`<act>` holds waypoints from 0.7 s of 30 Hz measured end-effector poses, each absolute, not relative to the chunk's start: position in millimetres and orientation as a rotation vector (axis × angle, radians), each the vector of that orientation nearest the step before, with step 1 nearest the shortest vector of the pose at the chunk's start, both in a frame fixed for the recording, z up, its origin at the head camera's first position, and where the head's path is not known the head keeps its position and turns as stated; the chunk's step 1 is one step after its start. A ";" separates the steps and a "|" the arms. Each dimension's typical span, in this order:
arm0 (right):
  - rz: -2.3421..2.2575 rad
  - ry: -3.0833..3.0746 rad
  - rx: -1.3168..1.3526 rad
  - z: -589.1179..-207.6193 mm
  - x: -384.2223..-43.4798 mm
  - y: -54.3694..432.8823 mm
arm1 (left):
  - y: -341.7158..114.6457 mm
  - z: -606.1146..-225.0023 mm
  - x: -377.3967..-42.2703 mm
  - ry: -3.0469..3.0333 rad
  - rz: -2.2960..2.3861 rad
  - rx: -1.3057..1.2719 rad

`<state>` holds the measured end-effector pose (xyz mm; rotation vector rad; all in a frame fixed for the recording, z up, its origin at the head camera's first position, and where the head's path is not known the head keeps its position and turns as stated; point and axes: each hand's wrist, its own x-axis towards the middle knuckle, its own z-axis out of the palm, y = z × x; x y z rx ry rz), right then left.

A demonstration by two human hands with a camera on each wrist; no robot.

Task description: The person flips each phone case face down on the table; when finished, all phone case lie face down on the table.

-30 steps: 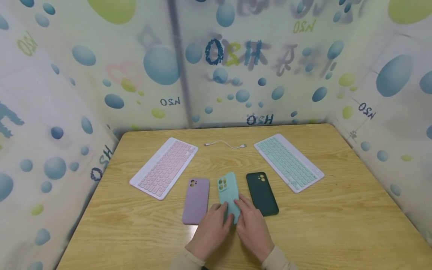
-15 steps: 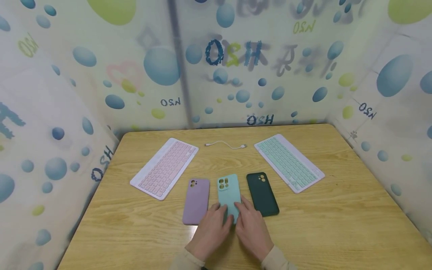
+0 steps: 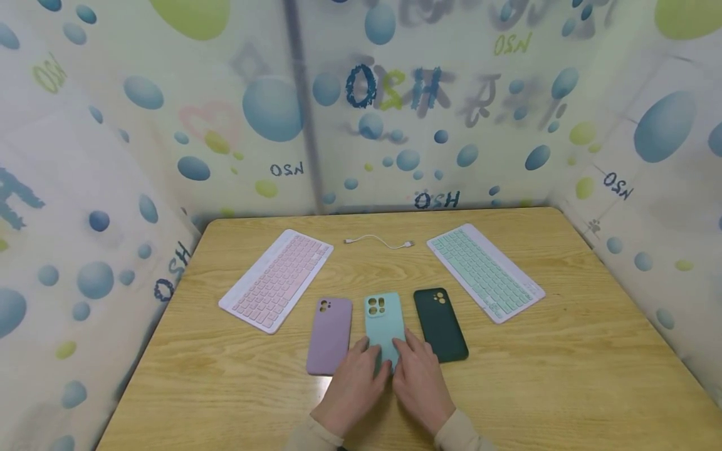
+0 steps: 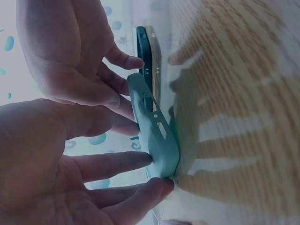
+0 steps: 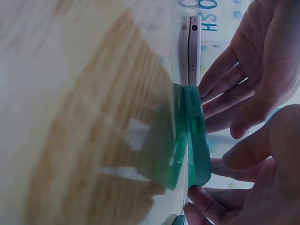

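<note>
A mint phone case (image 3: pixel 385 322) lies back side up between my hands in the head view, its camera cutouts at the far end. My left hand (image 3: pixel 355 385) holds its lower left side, and my right hand (image 3: pixel 422 382) holds the lower right side. Both wrist views show fingertips along the edge of the mint case (image 4: pixel 157 136), which leans at a slight angle close over the tabletop. To the left lies a purple phone case (image 3: pixel 330 335); a dark green phone case (image 3: pixel 441 326) is on the right, close by my right fingers.
A pink-keyed keyboard (image 3: pixel 276 280) lies slanted at the back left, a green-keyed keyboard (image 3: pixel 486 272) at the back right. Between them is a short white cable (image 3: pixel 379 240). Patterned fabric walls (image 3: pixel 225 125) enclose the wooden table (image 3: pixel 186 382) on three sides.
The mint case has straightened and settled flatter, its far end shifting slightly toward me. Both hands have stayed on it with little movement. The other objects keep their places.
</note>
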<state>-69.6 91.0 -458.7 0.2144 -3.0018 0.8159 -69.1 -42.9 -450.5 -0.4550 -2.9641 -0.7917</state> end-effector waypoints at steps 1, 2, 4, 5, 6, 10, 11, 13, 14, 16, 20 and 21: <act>0.817 -3.010 0.214 -459.1 -70.2 90.9 | -42.9 -450.8 -69.1 -2.962 -0.791 -0.453; 0.819 -3.016 0.212 -459.7 -70.9 90.7 | -42.9 -451.0 -69.1 -2.961 -0.793 -0.452; 0.824 -3.032 0.210 -460.8 -72.1 90.5 | -42.9 -451.4 -69.1 -2.967 -0.790 -0.447; 0.826 -3.038 0.214 -461.1 -72.5 90.5 | -42.8 -451.5 -69.1 -2.969 -0.788 -0.446; 0.830 -3.046 0.217 -461.2 -73.0 90.5 | -42.7 -451.4 -69.1 -2.975 -0.786 -0.446; 0.855 -3.074 0.224 -461.2 -74.7 90.1 | -42.5 -450.6 -68.6 -2.995 -0.782 -0.446; 0.860 -3.078 0.225 -461.0 -75.0 90.1 | -42.5 -450.3 -68.5 -2.997 -0.781 -0.447; 0.863 -3.078 0.229 -461.2 -75.4 90.2 | -42.4 -449.8 -68.3 -2.998 -0.778 -0.453; 0.857 -3.078 0.233 -461.2 -75.5 90.3 | -42.3 -449.6 -68.4 -2.996 -0.775 -0.457; 0.836 -3.077 0.245 -461.3 -75.7 90.4 | -42.2 -449.3 -68.5 -2.988 -0.758 -0.466; 0.793 -3.091 0.256 -461.6 -77.0 90.3 | -42.1 -448.5 -68.6 -2.974 -0.724 -0.477; 0.787 -3.095 0.256 -461.7 -77.3 90.3 | -42.1 -448.3 -68.5 -2.973 -0.718 -0.477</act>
